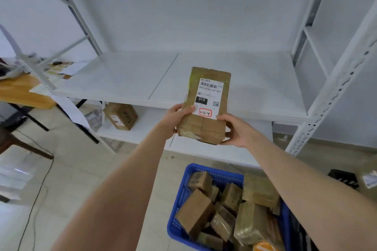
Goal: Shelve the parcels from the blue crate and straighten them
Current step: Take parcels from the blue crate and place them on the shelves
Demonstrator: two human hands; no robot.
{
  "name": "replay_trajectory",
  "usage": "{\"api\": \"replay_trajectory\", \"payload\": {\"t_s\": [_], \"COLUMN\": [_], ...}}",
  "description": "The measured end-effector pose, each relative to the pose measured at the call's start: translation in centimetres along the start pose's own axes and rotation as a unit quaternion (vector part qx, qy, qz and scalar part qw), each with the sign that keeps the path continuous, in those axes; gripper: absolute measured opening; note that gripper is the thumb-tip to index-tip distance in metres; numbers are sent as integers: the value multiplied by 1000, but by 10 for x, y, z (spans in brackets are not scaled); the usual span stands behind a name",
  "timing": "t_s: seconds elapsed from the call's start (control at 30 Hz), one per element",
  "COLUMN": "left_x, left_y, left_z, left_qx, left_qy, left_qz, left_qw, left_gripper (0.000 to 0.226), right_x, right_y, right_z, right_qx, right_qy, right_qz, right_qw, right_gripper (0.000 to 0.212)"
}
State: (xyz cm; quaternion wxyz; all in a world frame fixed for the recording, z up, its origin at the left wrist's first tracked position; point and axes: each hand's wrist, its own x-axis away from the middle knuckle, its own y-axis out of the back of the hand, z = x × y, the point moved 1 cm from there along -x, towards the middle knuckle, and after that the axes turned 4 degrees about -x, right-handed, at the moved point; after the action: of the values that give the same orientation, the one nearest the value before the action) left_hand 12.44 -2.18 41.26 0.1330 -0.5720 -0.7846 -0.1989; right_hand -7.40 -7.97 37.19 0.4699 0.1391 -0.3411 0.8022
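1. Brown kraft-paper parcel [206, 106], taped over, held up in the air before the middle shelf [122, 75], over its front edge and not yet resting on it; lower end toward the person, upper end tipped away toward the wall.
2. White shipping label [209, 98] turned toward the face, with a handwritten "3-2-4" in a red box at its foot. Probably held this way to read the slot code before choosing a spot.
3. Left hand [176, 118] gripping the lower left edge, thumb laid across the front beside the label. Right hand [236, 130] curled round the lower right corner, fingers tucked beneath. A two-sided hold low on the package, likely to leave the print uncovered and to keep the parcel square for setting down.
4. Middle shelf a white board with a seam down its centre, judged the likely landing place from the height of the parcel.
5. Lower shelf [151, 128] below it, carrying one cardboard box [120, 116] lying askew near the left end; a candidate for straightening later.
6. Blue crate [216, 175] on the floor under the forearms, near the foot of the rack, heaped with loose parcels [195, 216]. Kept near for short reaches; most of the shelving apparently not yet done.
7. Farther left, a wooden tabletop [18, 89] with papers, and a dark cable [36, 199] trailing over the tiled floor.
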Motion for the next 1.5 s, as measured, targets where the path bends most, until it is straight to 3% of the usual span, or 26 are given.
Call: {"api": "replay_trajectory", "payload": {"t_s": [0.1, 0.23, 0.4, 0.7, 0.77, 0.9, 1.2, 1.5], "left_x": [7, 14, 16, 19, 14, 5, -18, -71], "left_y": [-1, 3, 16, 84, 108, 164, 301, 392], "left_z": [-21, -44, -77, -156, -161, -155, -127, -122], "left_qx": [15, -6, -50, -85, -113, -165, -180, -177], "left_qy": [-42, -66, -84, -228, -226, -229, -254, -217], "left_qz": [-12, -13, -29, -92, -82, -84, -95, -98], "left_qw": [999, 998, 995, 966, 964, 956, 945, 955], "left_gripper": [54, 56, 77, 86, 78, 41, 50, 45], "right_x": [12, 21, 19, -1, -9, -32, -78, -148], "right_y": [-5, -16, -30, -90, -112, -162, -299, -377], "right_z": [14, 28, 40, 36, 29, 5, -41, -48], "right_qx": [13, -7, -5, 36, 31, 30, 20, 35], "right_qy": [-18, 37, 71, 75, 77, 85, 107, 97], "right_qz": [15, 22, 19, 15, 14, -7, -52, -57], "right_qw": [1000, 999, 997, 996, 996, 996, 993, 993], "right_gripper": [47, 34, 61, 78, 78, 82, 77, 87]}}
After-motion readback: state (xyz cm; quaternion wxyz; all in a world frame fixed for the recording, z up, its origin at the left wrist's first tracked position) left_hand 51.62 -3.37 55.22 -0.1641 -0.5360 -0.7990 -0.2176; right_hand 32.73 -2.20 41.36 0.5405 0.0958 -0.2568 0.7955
